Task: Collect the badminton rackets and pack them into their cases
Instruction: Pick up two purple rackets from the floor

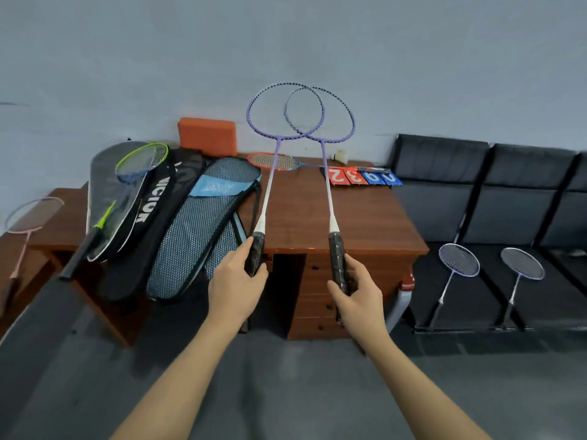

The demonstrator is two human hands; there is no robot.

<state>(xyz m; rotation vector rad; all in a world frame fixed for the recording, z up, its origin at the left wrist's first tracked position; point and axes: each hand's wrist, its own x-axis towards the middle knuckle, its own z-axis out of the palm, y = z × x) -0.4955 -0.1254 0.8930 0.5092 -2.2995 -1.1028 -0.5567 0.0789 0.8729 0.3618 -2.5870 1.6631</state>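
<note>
Here your left hand (236, 281) and right hand (357, 292) each grip a purple racket's black handle, heads crossing above the table (333, 223). Mesh cases (197, 223) lie left; two more rackets (457, 265) rest on the black sofa (476, 192).

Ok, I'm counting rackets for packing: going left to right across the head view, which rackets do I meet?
Pink racket → green racket → purple racket in the left hand → purple racket in the right hand → two purple rackets on the black seats.
</note>
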